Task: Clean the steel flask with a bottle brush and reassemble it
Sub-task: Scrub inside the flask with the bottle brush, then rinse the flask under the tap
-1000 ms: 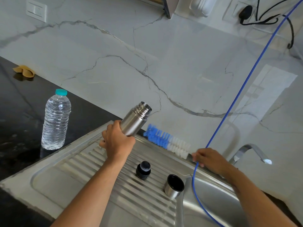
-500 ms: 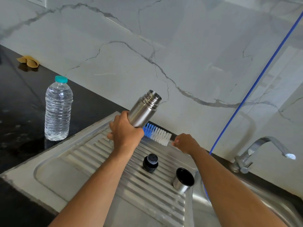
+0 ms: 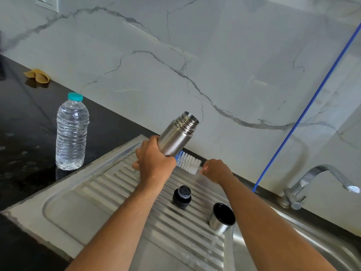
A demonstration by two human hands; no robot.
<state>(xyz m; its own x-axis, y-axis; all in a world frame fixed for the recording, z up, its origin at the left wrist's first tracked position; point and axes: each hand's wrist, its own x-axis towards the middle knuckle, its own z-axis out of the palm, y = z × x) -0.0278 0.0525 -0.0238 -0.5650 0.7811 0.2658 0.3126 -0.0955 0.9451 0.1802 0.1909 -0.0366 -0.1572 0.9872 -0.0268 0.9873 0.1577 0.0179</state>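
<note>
Flask opened, stopper [image 3: 181, 196] and cup lid [image 3: 221, 217] off: left hand [image 3: 154, 163] grips steel flask [image 3: 175, 135], right hand [image 3: 215, 170] holds bottle brush [image 3: 188, 162], scrubbing and reassembly remain

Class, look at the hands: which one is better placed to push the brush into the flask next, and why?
Probably the right hand: it already grips the brush by its handle end, while the left hand holds the open flask tilted.

No legible text, label, brand, number or sign appears in this view. The clear ribbed plastic water bottle with the teal cap [image 3: 71, 133] carries no visible label, and the brushed stainless steel flask body [image 3: 176, 136] shows plain metal only.
</note>
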